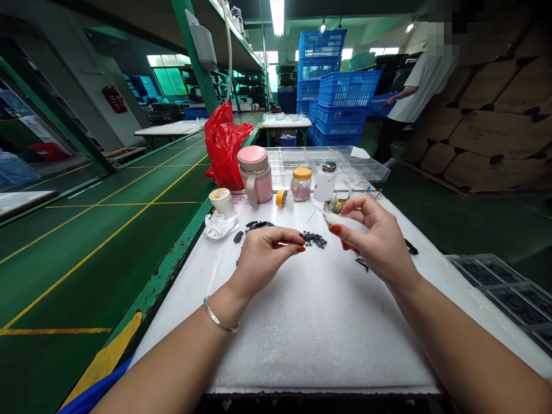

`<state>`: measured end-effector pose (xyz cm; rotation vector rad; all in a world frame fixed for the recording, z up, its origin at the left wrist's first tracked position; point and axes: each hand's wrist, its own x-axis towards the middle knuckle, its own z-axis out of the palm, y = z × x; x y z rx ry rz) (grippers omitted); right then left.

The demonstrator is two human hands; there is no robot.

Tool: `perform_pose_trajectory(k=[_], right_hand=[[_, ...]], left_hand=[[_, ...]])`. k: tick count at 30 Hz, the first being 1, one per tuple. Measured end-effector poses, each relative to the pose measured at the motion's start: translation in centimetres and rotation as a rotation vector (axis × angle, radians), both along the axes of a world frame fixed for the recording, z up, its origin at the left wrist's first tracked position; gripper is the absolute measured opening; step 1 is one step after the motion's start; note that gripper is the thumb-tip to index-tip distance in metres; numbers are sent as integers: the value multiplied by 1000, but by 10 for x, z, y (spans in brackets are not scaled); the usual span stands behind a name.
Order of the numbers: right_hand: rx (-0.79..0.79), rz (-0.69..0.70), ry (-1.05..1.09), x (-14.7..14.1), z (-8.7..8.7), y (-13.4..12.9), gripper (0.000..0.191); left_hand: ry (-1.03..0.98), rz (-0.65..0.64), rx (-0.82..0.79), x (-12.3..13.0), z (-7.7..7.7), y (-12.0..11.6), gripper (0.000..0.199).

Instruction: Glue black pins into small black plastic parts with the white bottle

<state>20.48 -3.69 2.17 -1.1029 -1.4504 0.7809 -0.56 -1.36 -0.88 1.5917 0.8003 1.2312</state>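
Black piece (307,236) pinched in the left hand (259,253), a person grips a white, thin-tipped applicator (333,219) in the right hand (382,238) above the tabletop (314,333); loose black rings (319,241) lie just beyond, and how many pieces are finished or left cannot be told

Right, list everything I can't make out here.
All in the head view:
Small dark piece in the left hand: full shape, covered by finger and thumb.
White object in the right hand: full outline, partly behind fingers.
Loose black parts: fine detail, too small.
Red bag: contents, hidden by its plastic.
Parts trays: right side, cut off by the picture's edge.
Person at back: head, blurred out.
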Motion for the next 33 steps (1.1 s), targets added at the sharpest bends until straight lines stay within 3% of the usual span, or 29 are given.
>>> perform_pose_trajectory(k=[5,11,15,33], right_hand=[[103,-98,56,9,1,1,39],[146,4,64,9,-1,1,27],[189,-52,17,7,0,-2,22],[208,-75,-13,3,-2,-3,25]], left_hand=[[21,13,54,-1,-2,1,8],[70,28,154,-1,-2,0,8],[93,39,186,0,0,-1,8],[98,30,208,1,1,-3,9]])
